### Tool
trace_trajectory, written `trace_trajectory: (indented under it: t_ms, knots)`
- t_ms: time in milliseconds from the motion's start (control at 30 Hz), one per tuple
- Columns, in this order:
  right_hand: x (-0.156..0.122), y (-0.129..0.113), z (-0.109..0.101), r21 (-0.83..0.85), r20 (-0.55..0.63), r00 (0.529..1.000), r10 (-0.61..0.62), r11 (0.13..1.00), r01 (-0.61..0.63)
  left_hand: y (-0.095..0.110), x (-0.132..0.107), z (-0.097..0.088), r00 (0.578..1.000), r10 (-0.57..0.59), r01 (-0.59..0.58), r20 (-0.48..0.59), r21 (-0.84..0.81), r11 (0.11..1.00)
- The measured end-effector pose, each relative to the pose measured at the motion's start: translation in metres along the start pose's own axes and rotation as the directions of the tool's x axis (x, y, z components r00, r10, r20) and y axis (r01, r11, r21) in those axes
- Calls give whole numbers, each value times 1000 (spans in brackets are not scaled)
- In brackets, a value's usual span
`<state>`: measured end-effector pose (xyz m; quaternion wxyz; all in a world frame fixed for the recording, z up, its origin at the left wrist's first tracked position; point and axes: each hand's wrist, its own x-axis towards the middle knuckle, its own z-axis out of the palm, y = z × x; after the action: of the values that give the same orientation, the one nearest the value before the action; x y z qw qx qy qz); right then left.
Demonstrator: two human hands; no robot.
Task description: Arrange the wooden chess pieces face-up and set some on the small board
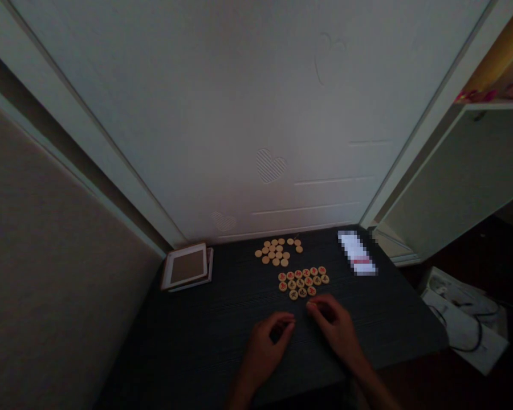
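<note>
Round wooden Chinese chess pieces lie in two groups on the dark table. The nearer group [300, 282] is face up in rows, with red and black characters. Behind it, a looser cluster of pieces [276, 250] shows only plain tan faces. My right hand [336, 324] is just in front of the nearest row, thumb and fingertips pinched. A sliver of tan at those fingertips looks like the edge of a Chinese chess piece, mostly hidden. To its left, my left hand [267, 341] hovers over the table, its thumb and fingers curled nearly together; whatever is between them cannot be made out.
A framed, flat box-like item [188, 267] rests at the table's back left. At the back right lies a pixelated white item [357, 253]. The white panel [239, 114] rises behind the table [196, 330]. White boxes with a cable [465, 324] are on the right, lower down.
</note>
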<state>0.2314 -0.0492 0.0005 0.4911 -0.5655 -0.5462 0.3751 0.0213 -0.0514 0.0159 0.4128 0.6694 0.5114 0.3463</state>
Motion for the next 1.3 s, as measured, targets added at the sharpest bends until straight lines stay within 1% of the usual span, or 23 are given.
trace_trajectory:
  t_ms: [167,233,300,500,633,867,1100,1233,1300]
  knots:
    - [16,7,-37,-72,-88,996,-12,997,6,-2,0,1,1000,-7,6,16,21,1000]
    - [21,12,-47,-89,-99,995,-15,996,7,-3,0,1,1000,6,-6,12,20,1000]
    - [24,17,-51,-94,-93,996,-14,996,5,-3,0,1,1000,16,-17,10,19,1000]
    - [27,24,-48,-94,-46,999,-8,996,3,-2,0,0,1000,22,-23,4,25,999]
    - [30,22,-46,-192,-58,997,-44,981,32,-2,0,0,1000,20,-21,6,33,999]
    - [36,22,-41,-383,-56,996,-75,923,48,0,0,0,1000,19,-19,-8,56,998]
    - [40,26,-38,-447,-77,992,-104,892,59,1,-1,-1,1000,30,-30,0,61,998]
    - [36,25,-40,-476,-79,985,-153,874,98,0,-1,-1,999,36,-36,0,58,998]
    - [33,24,-41,-474,-50,982,-182,870,138,0,-1,-1,999,32,-32,6,49,998]
